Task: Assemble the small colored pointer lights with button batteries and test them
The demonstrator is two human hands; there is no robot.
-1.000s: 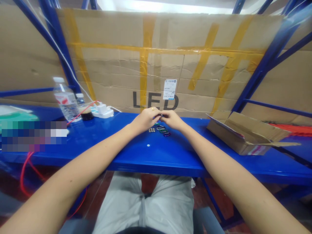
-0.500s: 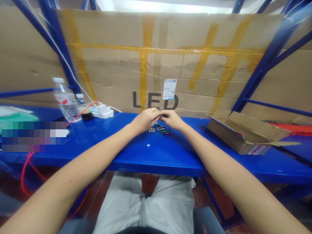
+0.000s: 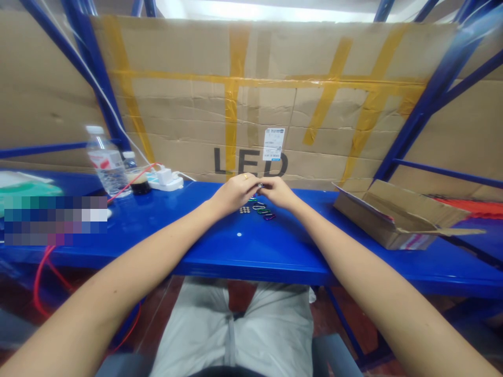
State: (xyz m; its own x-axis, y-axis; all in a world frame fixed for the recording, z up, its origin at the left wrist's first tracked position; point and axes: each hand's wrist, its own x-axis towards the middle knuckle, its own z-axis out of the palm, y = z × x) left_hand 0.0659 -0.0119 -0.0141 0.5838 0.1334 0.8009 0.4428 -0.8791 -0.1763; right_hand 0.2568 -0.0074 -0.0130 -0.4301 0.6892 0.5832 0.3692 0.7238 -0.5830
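Note:
My left hand (image 3: 237,192) and my right hand (image 3: 278,191) meet over the far part of the blue table (image 3: 251,256). Both are closed, fingertips pinched together around a small shiny piece (image 3: 260,185) whose kind I cannot make out. A ring shows on a finger of my left hand. Just below the hands lie several coloured carabiners (image 3: 269,216), among them purple, green and silver ones, some partly hidden by my fingers. Beside them, to the left, small brass-coloured pieces (image 3: 244,210) sit in a tight cluster.
A small white disc (image 3: 239,234) lies nearer the front edge. At left stand a water bottle (image 3: 108,166), a dark drink bottle (image 3: 137,180) and a white power strip (image 3: 168,180) with a red cable. An open cardboard box (image 3: 393,222) stands at right; a large carton (image 3: 176,120) forms the back.
Both hands stay in the same place. Only the fingertips and the small shiny piece between them have shifted slightly.

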